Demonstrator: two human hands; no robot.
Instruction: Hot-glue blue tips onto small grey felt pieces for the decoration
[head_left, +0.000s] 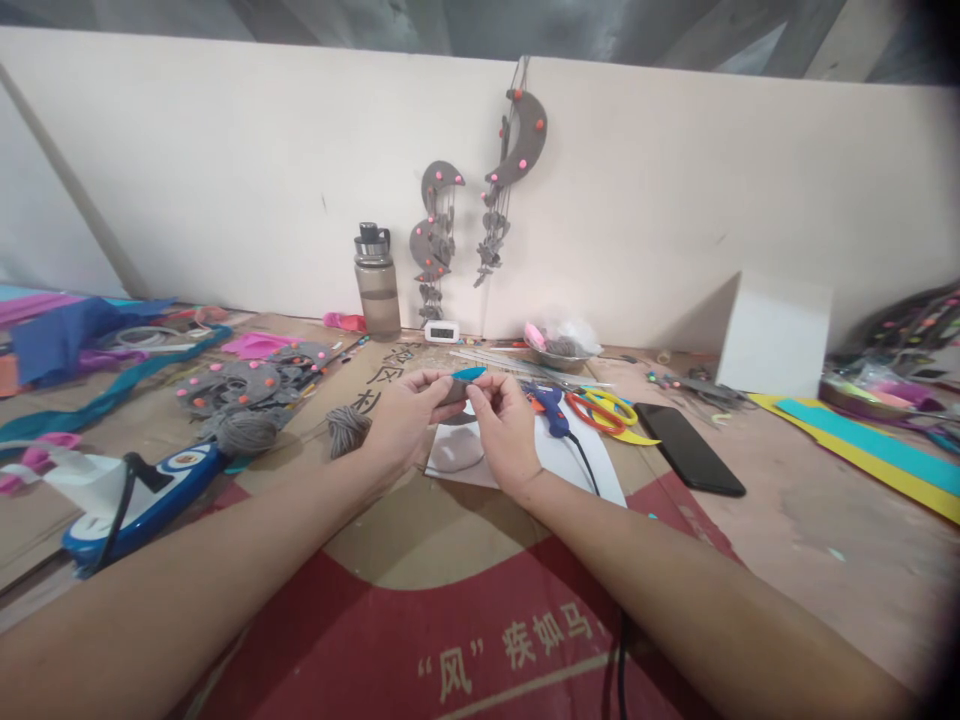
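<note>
My left hand (405,415) and my right hand (506,425) meet above a white sheet (559,460) at the middle of the table. Between their fingertips they pinch a small grey felt piece with a teal blue piece (469,373) on top. A grey felt shape (456,447) lies on the sheet just under my hands. A tassel of grey yarn (346,430) lies left of my left hand. A blue glue gun (549,405) rests just right of my right hand.
Red and yellow scissors (600,408), a black phone (688,448), a water bottle (376,280), a metal bowl (559,350) and a white box (772,335) stand around. Grey felt moon pieces (247,385) lie left; two moon hangings (517,150) hang on the wall. Coloured foam strips (877,455) lie right.
</note>
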